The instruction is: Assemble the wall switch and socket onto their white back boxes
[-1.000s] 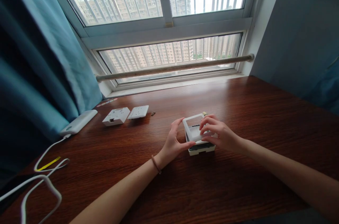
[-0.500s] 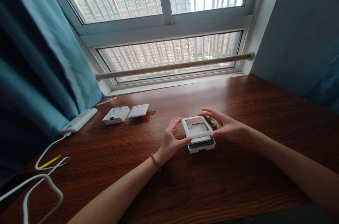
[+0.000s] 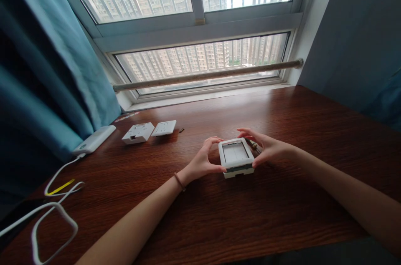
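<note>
A white square frame (image 3: 237, 164) lies over a white panel (image 3: 233, 153) on a boxy base (image 3: 234, 174) that stands on the wooden table. Between the frame and the base shows a dark grey-green layer. My left hand (image 3: 205, 158) grips the frame's left side, thumb at the near left corner and fingers at the far left. On the other side, my right hand (image 3: 266, 147) holds the frame's right edge between thumb and fingers. Just behind the right fingers lies a screwdriver (image 3: 251, 144), partly hidden by the hand.
At the left rest a white wall box (image 3: 138, 133), a socket faceplate (image 3: 163, 128) and small screws (image 3: 181, 130). A white power bank (image 3: 94, 140) with a white cable (image 3: 56, 204) lies by the blue curtain (image 3: 78, 69). A yellow strip (image 3: 62, 187) is near the cable.
Both hands have lowered the white frame onto the base; the gap at its near side has closed. The view has shifted slightly.
</note>
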`<act>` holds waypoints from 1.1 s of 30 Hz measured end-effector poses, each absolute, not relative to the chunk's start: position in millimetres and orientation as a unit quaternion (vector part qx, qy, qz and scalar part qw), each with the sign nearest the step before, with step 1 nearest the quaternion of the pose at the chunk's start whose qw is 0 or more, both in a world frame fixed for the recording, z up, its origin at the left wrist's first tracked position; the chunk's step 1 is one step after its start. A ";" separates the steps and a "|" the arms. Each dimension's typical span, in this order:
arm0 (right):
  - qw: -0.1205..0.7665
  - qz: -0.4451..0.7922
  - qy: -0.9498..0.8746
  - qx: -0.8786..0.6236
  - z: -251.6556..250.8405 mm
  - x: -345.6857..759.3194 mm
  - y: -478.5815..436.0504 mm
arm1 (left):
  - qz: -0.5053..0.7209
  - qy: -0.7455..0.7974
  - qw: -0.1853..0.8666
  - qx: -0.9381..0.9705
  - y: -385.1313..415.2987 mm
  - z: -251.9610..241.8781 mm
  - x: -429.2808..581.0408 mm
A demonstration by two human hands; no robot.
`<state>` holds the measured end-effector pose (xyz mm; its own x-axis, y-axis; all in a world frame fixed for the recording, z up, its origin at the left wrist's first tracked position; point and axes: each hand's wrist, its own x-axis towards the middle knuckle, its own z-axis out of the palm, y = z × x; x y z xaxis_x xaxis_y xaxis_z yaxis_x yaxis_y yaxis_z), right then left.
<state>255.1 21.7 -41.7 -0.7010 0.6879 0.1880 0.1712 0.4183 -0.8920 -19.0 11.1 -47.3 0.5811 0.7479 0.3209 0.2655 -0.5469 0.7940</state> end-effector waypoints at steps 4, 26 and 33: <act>0.257 0.454 -0.804 -0.286 -40.5 253.7 19.6 | 0.316 0.314 0.368 0.816 11.6 -49.6 -19.0; 0.218 0.452 -0.811 -0.300 -40.2 254.2 18.4 | 0.267 0.337 0.366 0.825 11.9 -53.5 -19.4; 0.209 0.462 -0.805 -0.307 -37.1 252.3 16.8 | 0.261 0.346 0.341 0.834 7.3 -47.6 -17.5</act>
